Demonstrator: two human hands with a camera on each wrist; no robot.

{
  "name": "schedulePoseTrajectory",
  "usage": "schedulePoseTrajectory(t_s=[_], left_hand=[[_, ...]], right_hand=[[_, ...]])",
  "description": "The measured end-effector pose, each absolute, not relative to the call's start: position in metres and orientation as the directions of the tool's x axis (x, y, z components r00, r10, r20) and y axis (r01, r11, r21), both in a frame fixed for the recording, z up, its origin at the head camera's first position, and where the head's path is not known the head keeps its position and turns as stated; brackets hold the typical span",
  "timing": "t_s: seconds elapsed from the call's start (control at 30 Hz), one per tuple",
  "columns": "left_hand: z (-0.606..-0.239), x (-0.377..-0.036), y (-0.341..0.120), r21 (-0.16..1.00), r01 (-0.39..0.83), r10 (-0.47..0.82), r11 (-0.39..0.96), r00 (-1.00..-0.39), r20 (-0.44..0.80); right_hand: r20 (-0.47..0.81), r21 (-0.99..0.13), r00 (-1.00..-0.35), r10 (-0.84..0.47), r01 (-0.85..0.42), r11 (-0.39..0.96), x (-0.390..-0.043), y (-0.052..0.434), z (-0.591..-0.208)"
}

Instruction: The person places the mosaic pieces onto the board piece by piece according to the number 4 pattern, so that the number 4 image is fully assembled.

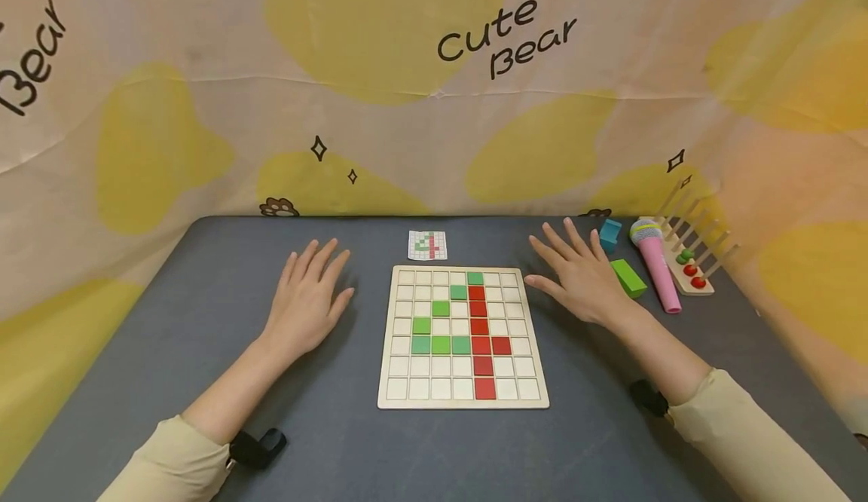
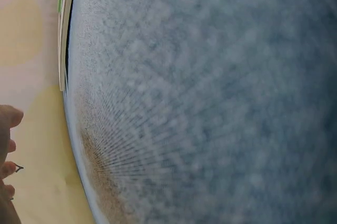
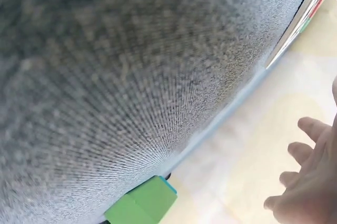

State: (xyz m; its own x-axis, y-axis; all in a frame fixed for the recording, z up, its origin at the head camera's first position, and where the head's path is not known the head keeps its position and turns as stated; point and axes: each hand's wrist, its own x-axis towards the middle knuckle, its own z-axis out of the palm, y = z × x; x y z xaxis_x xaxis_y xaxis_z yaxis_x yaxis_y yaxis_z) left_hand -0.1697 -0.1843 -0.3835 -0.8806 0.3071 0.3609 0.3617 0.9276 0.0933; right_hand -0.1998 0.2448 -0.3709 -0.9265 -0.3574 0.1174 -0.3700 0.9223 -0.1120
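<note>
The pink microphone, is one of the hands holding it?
No, the pink microphone lies on the table, apart from the flat right hand.

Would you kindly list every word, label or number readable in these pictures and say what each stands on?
"Cute Bear": printed on the backdrop cloth behind the table.
"Bear": again at that cloth's left edge, with the word before it cut off.
The pattern card shows only coloured squares, no text.
Nothing else is readable.

Matt grey woven cloth table (image 1: 203,321), pale smooth wooden grid board (image 1: 463,404), glossy pink plastic microphone (image 1: 658,268).
</note>
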Motion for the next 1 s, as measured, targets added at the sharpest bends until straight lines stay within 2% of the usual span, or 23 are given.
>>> schedulePoseTrajectory(t_s=[0.2,0.4,1.0], left_hand=[[-0.384,-0.166,-0.188,0.137,0.273,0.245,0.952,-0.950,0.193],[-0.386,-0.164,-0.194,0.184,0.210,0.200,0.960,-0.977,0.071],[-0.389,-0.163,-0.197,0.224,0.171,0.165,0.960,-0.985,0.042]], right_hand=[[0.100,-0.062,-0.934,-0.343,-0.350,0.935,-0.200,0.243,-0.374],[0.064,-0.060,-0.944,-0.325,-0.328,0.943,-0.200,0.240,-0.373],[0.049,-0.062,-0.943,-0.330,-0.333,0.941,-0.201,0.234,-0.375]])
